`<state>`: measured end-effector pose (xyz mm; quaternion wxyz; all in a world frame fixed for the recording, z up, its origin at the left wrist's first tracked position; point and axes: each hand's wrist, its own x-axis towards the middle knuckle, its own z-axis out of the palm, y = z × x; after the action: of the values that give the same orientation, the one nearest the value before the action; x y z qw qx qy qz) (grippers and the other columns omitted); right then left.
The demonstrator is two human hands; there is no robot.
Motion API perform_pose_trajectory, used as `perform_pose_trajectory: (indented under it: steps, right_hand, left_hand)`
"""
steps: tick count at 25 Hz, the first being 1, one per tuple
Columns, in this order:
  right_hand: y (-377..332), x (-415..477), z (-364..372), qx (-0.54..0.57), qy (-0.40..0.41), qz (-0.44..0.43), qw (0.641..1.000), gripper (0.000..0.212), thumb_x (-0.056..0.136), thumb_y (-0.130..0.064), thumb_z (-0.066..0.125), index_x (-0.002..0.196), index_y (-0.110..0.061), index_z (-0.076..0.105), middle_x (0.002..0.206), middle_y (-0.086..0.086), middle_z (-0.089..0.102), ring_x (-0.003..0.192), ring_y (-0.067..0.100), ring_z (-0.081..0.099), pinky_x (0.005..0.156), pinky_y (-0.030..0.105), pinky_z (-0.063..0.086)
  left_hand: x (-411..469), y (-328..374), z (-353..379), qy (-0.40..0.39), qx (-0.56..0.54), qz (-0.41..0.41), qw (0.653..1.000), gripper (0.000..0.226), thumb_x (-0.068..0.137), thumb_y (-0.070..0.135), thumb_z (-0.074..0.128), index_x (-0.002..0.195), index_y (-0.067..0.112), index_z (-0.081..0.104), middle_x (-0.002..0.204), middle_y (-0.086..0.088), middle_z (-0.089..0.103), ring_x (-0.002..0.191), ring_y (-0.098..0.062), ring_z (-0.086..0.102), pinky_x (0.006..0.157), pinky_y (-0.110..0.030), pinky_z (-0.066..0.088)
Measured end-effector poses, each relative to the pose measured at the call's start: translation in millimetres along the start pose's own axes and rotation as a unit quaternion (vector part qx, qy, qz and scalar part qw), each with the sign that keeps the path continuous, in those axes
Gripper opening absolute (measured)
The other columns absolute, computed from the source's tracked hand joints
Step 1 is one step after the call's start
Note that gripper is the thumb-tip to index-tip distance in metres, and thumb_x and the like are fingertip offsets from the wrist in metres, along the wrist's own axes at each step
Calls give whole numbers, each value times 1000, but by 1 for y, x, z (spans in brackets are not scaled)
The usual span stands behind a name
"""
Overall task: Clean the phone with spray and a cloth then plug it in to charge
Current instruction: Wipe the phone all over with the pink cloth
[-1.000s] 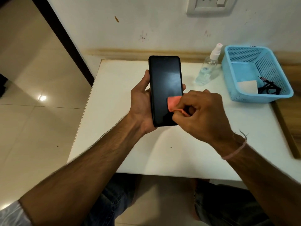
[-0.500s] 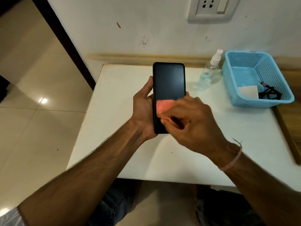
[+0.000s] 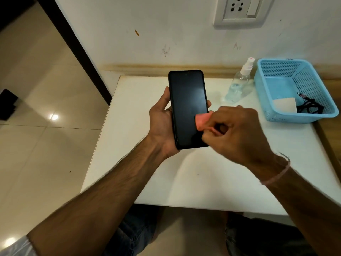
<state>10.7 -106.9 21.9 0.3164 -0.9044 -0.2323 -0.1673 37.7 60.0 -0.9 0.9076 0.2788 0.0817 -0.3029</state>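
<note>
Wiping looks like the step now: the left hand [image 3: 162, 124] grips the phone [image 3: 187, 108] above the table [image 3: 203, 182], the right hand [image 3: 238, 132] pinches the pink cloth [image 3: 202, 121] on its screen, and next, I think, comes taking the black cable [image 3: 310, 108] from the blue basket [image 3: 295, 119].

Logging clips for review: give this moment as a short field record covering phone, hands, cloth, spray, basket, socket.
phone: dark screen, no cable attached, held above the white table
left hand: grips the phone from behind
right hand: pinches the pink cloth against the screen's lower right
spray bottle: on the table, left of the blue basket
basket contents: black cable, white block
wall socket: nothing plugged in
stage: wiping; charging not begun
</note>
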Motion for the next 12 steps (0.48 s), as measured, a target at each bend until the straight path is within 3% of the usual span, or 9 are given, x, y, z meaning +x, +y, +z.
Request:
perform_pose_trajectory:
  steps: [2, 4, 6, 9, 11, 12]
  right_hand:
    - [-3, -1, 1, -10, 37, 27, 999, 9, 78, -15, 74, 85, -11, 76, 75, 4, 70, 64, 22, 60, 67, 41, 52]
    - [-20, -9, 15, 21, -35, -23, 999, 11, 78, -17, 75, 89, -14, 78, 86, 0, 73, 76, 19, 64, 78, 38, 54]
    - [-21, -8, 14, 35, -103, -48, 993, 4, 73, -21, 72, 74, -18, 75, 69, -5, 68, 61, 13, 56, 73, 35, 51]
    - [1, 0, 1, 2, 34, 22, 999, 6, 71, -18, 70, 68, -14, 73, 59, -1, 63, 51, 19, 50, 61, 37, 47]
    - [-5, -4, 7, -20, 63, 19, 998, 8, 78, -16, 74, 84, -11, 77, 76, 4, 71, 64, 23, 60, 68, 34, 51]
    - [-13, -9, 15, -1, 29, -7, 1000, 11, 80, -16, 75, 90, -11, 78, 86, 5, 73, 74, 23, 65, 75, 33, 53]
  left_hand:
    - [1, 1, 0, 0, 14, -6, 1000, 83, 92, 71, 40, 144, 7, 50, 132, -15, 56, 116, -32, 53, 112, -46, 37]
    - [1, -1, 1, 2, 20, -9, 1000, 82, 92, 70, 40, 140, 4, 54, 126, -17, 59, 111, -33, 55, 99, -43, 46]
    - [1, -2, 0, -4, 3, -3, 1000, 81, 93, 68, 40, 141, 3, 53, 124, -19, 60, 108, -35, 57, 98, -43, 48]
    - [2, 2, 0, -12, -1, 0, 1000, 82, 93, 70, 39, 146, 7, 48, 131, -17, 56, 113, -33, 55, 110, -46, 37]
    - [3, 2, -1, -6, 5, -4, 1000, 83, 92, 71, 41, 145, 8, 49, 133, -15, 55, 117, -31, 53, 111, -45, 36]
    - [3, 1, -2, -2, 10, -7, 1000, 82, 92, 71, 41, 142, 7, 52, 130, -16, 57, 113, -32, 55, 106, -44, 41]
